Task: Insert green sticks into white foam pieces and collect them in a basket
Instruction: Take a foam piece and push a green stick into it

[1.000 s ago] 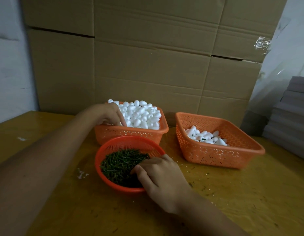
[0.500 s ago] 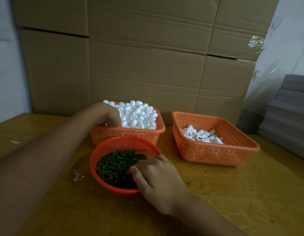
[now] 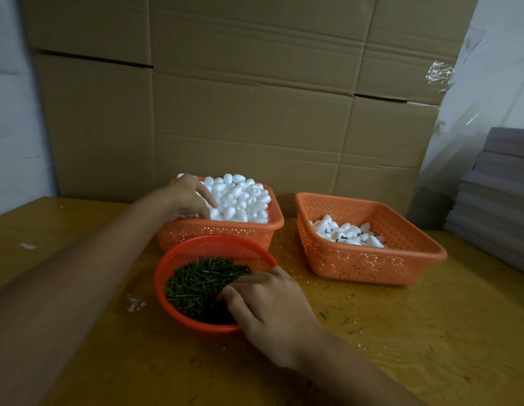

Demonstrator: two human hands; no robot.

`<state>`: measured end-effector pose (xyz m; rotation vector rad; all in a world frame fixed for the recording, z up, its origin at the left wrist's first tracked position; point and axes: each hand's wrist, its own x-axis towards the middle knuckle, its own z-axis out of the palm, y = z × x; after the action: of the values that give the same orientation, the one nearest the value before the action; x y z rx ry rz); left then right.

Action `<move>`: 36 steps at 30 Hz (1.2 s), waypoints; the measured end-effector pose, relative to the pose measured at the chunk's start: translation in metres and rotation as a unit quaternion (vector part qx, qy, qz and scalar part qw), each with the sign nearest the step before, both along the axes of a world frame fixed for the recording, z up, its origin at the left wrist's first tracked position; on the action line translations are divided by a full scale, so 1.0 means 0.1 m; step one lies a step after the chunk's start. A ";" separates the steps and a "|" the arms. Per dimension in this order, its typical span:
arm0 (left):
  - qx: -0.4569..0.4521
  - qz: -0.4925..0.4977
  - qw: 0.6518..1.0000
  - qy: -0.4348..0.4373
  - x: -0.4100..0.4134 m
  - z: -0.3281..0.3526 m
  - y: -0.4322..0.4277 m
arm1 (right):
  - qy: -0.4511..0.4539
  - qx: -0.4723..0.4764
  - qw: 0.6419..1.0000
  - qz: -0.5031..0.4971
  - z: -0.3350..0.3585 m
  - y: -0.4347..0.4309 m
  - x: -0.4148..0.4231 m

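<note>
A round red basket point(image 3: 178, 259) near the table's front holds a heap of short green sticks point(image 3: 202, 282). My right hand point(image 3: 269, 306) reaches into it from the right, thumb and fingers curled together on the sticks. Behind it, an orange square basket point(image 3: 219, 232) is heaped with white foam pieces point(image 3: 240, 197). My left hand point(image 3: 187, 197) lies over the left side of that heap, its index finger stretched across the pieces and its other fingers dipped in; whether it holds one is hidden. A second orange basket point(image 3: 372, 265) on the right holds fewer foam pieces point(image 3: 345, 232), some showing green sticks.
The baskets stand on a yellow wooden table point(image 3: 401, 332) speckled with bits of green and white crumbs point(image 3: 134, 303). Flattened cardboard boxes point(image 3: 249, 112) form a wall right behind the baskets. A stack of grey boards point(image 3: 501, 194) rises at the right edge.
My left hand has shifted further onto the foam heap and its index finger has stretched out. My right hand has stayed in the green sticks. The view has tilted slightly.
</note>
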<state>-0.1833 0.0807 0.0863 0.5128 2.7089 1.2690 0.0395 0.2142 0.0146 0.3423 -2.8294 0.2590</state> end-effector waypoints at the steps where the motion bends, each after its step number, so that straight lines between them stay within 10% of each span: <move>1: 0.052 0.002 0.999 -0.001 0.03 -0.01 -0.01 | 0.000 -0.002 1.000 0.002 -0.01 0.01 0.00; 12: 0.400 -0.074 0.913 -0.006 0.76 -0.21 -0.27 | -0.045 -0.183 0.981 0.037 0.07 0.16 -0.06; 36: 0.362 -0.162 0.916 0.065 1.29 -0.53 -0.53 | 0.077 -0.483 0.872 0.013 0.07 0.22 -0.05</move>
<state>-0.0539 0.0281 0.0337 1.0867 2.0159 2.1568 0.0341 0.2362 0.0221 0.1516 -2.1691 1.4780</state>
